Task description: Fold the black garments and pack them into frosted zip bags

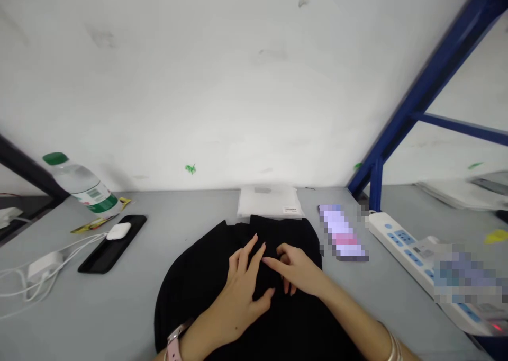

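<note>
A black garment (198,292) lies in front of me, its far edge notched near the middle; its exact kind is hard to make out. My left hand (244,287) rests on it with the fingers spread and the thumb apart. Close by on the right, my right hand (299,270) has its fingers curled into the dark fabric, with the thumb pointing left toward my left fingertips. The cloth between those curled fingers is too dark to show in detail.
Beyond the garment is a white packet (270,202) against the wall. A lit phone (343,234) and a power strip (413,260) lie to the right. Leftward are a black tray (97,255) with a white charger, cables, and a leaning bottle (85,186). A blue frame (405,101) rises at right.
</note>
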Demonstrator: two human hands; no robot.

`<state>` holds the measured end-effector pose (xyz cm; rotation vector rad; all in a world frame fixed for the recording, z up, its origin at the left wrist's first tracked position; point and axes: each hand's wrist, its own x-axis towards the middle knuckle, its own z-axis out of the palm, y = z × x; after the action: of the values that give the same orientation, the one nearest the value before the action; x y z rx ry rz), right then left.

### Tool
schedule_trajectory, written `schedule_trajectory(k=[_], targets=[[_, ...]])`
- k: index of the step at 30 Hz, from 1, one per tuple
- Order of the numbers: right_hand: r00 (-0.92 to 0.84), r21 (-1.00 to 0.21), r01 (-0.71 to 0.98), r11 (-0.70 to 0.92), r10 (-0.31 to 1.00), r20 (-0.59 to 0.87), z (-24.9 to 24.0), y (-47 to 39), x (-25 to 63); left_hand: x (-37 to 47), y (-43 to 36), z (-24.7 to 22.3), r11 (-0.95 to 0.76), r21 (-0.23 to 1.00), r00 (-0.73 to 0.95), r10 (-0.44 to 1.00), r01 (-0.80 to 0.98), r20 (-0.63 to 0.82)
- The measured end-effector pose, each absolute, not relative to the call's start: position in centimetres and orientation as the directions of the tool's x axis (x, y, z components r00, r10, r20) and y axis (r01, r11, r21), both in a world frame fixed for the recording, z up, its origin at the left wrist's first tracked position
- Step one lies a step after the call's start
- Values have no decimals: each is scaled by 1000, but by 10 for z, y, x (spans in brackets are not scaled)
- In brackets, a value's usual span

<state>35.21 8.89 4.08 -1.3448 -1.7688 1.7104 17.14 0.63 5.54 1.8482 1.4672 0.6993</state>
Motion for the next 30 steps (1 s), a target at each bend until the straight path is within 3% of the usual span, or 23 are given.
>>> schedule_trajectory(k=[4, 8, 10, 13, 15, 19, 23, 27, 30], targets=[[-504, -933, 336, -126, 813, -291, 36, 89, 344, 170, 11, 50, -121, 813, 199, 980, 570, 6], [-484, -979, 198, -55, 863, -146, 42, 90, 347, 167, 18, 58, 22, 894, -111, 993, 447, 31], [-470, -990, 140, -14, 879, -79, 48, 90, 350, 164, 22, 71, 138, 949, -201, 976, 282, -82], [-449, -995, 96, 39, 893, -8, 56, 89, 354, 163, 30, 91, 340, 940, 29, 940, 7, -340], [-417, -995, 90, 48, 909, 6, 59, 88, 354, 164, 35, 97, 401, 911, 161, 910, -99, -383], [-451, -993, 76, -86, 885, -111, 59, 87, 353, 172, 44, 92, 357, 906, 71, 934, -229, -351], [-535, -983, 25, -181, 828, -167, 58, 88, 354, 176, 53, 89, 381, 885, 19, 921, -267, -390], [-615, -993, 40, -109, 781, -110, 60, 90, 359, 170, 66, 90, 437, 881, -103, 882, -183, -459], [-698, -996, 78, -40, 712, -83, 61, 89, 362, 164, 75, 86, 401, 905, -45, 911, -138, -411]])
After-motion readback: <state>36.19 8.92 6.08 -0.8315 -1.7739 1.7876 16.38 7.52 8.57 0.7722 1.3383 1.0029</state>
